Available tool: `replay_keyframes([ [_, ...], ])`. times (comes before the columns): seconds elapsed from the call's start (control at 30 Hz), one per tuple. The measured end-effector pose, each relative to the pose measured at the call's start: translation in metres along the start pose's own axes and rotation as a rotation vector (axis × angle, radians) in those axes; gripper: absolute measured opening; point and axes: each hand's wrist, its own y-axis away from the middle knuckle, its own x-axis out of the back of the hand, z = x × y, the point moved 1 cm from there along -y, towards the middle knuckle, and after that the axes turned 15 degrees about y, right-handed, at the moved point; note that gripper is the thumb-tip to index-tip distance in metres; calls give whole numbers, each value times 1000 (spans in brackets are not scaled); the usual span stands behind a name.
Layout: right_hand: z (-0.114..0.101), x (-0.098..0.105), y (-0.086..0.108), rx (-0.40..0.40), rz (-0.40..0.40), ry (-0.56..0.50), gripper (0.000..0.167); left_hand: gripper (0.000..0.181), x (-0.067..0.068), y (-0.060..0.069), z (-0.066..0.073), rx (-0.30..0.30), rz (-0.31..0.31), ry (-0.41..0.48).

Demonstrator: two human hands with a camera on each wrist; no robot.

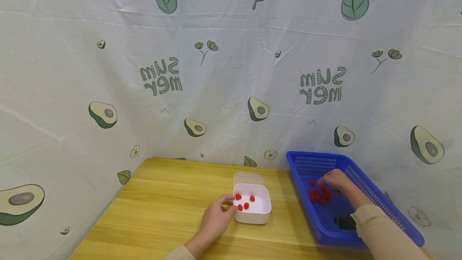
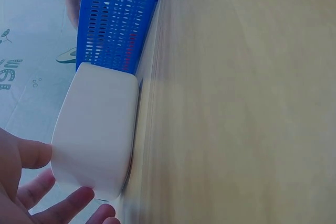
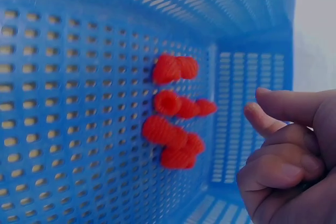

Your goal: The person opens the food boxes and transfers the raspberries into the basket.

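Note:
My left hand [image 1: 216,216] touches the left side of a small white box [image 1: 258,216], its thumb and fingers spread around the rounded corner. Several raspberries [image 1: 246,206] lie inside the box. In the left wrist view the thumb meets the edge of the box [image 2: 97,129]. Over the blue basket [image 1: 306,212] is my right hand [image 1: 335,180], with thumb and index finger extended, tips slightly apart, and the other fingers curled. Nothing shows between the right fingertips [image 3: 254,109]. Several more raspberries [image 3: 168,102] are clustered on the basket's perforated floor, apart from that hand.
Behind the white box is its pale lid [image 1: 248,178]. A dark object [image 1: 344,222] shows beside the right sleeve, over the basket. The wooden table [image 1: 162,204] extends to the left, and a printed curtain [image 1: 223,71] hangs behind it.

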Motion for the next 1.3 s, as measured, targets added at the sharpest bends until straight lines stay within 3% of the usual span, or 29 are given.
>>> replay_keyframes([
  [0.1, -6, 0, 1, 45, 21, -25, 22, 27, 0, 0, 0, -2, 2, 3],
  [0.2, -15, 0, 2, 87, 37, -47, 34, 27, 0, 1, 1, 1, -1, 4],
  [0.53, -64, 0, 16, 154, 53, -96, 39, 27, 0, 0, 0, 1, 3, 4],
  [0.7, -86, -8, 18, 159, 8, -171, 38, 27, 0, -1, -1, 3, 6, 6],
  [1.07, -135, -28, 24, 197, -21, -125, 28, 28, 0, -1, 1, 14, -5, 12],
  [1.3, -155, -47, 25, 213, -88, -188, 26, 27, 0, -1, 0, 6, -3, 11],
])
